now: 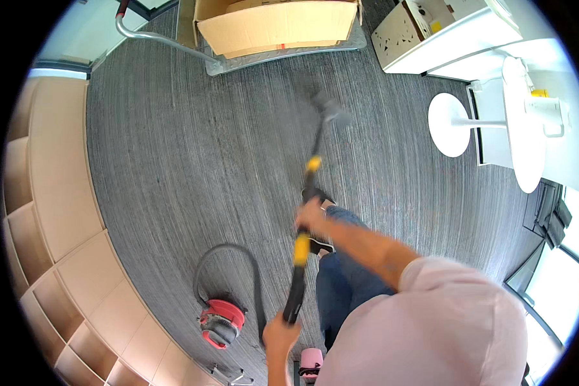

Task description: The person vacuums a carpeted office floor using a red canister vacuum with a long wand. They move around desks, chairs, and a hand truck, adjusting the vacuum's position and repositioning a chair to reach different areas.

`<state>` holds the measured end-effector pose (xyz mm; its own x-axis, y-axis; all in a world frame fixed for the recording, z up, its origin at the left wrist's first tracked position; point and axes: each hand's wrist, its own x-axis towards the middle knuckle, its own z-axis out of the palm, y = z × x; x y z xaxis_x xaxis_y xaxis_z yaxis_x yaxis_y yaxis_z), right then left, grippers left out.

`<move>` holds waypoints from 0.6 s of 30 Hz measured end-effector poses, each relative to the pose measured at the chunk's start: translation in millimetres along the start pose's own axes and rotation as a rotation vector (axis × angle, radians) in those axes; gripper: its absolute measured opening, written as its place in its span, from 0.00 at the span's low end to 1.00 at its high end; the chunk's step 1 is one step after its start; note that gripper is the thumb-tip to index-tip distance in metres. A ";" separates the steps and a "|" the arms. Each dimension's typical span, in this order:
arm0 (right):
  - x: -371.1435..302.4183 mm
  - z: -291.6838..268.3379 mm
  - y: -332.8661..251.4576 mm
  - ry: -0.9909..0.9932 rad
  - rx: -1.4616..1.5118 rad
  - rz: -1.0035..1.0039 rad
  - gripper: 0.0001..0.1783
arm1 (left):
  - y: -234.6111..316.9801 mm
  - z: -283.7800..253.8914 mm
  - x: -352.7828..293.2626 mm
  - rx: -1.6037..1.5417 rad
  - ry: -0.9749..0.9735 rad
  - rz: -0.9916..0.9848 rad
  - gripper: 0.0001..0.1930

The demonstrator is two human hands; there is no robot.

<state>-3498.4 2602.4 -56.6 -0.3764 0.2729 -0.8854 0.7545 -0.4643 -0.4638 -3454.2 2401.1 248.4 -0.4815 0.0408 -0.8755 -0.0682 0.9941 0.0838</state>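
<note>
A vacuum cleaner wand [318,138], black with two yellow collars, slants across the view over the carpet. My right hand [311,215] is wrapped round its middle, between the yellow collars. At the wand's near end, my left hand [282,333] is closed on the dark handle [295,293]. The floor nozzle [329,110] is at the far end against the carpet, smeared by motion. A dark hose [228,248] arcs from the red and black vacuum canister [221,323] at the lower left toward my left hand; its join with the handle is hidden.
A cardboard box [280,29] sits on a grey platform trolley [289,59] ahead. Pinkish shelving [64,174] lines the left. To the right stand a white round-based table [449,125] and a white cabinet [453,42]. A pink object [311,360] lies near my left arm.
</note>
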 end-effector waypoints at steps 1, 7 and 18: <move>-44.2 38.9 29.3 -0.013 -0.118 -0.018 0.18 | -44.0 17.6 -37.0 0.005 0.061 -0.062 0.16; -217.5 137.2 79.5 -0.414 0.113 0.343 0.31 | -170.4 24.0 -200.9 -0.153 -0.050 -0.240 0.24; -66.6 -132.9 -43.7 0.005 0.183 -0.001 0.26 | 59.4 100.6 -45.7 -0.179 0.078 0.126 0.20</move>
<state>-3434.9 2716.5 26.7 -0.3740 0.2768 -0.8852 0.6436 -0.6097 -0.4626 -3348.3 2468.3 245.6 -0.5617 0.1487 -0.8139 -0.1536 0.9479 0.2792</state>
